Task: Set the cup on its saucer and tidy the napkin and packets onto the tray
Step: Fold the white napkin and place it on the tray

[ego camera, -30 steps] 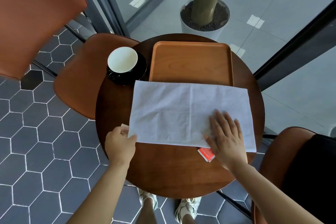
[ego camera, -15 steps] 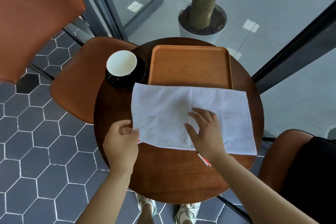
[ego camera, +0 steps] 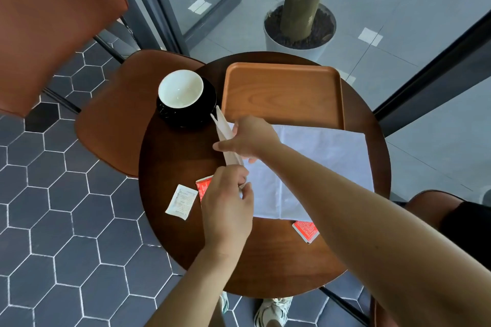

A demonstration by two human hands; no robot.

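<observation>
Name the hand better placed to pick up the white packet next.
Probably left: the left hand is right beside the white packet; the right hand grips the napkin farther off, near the saucer.

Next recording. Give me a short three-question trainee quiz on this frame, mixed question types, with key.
1. True or false: the cup stands on the saucer.
2. The white packet lies: A under the saucer; B on the table, left of the napkin; C in the cup.
3. What do the left hand and right hand both grip?
Key: 1 true; 2 B; 3 the napkin's lifted edge.
</observation>
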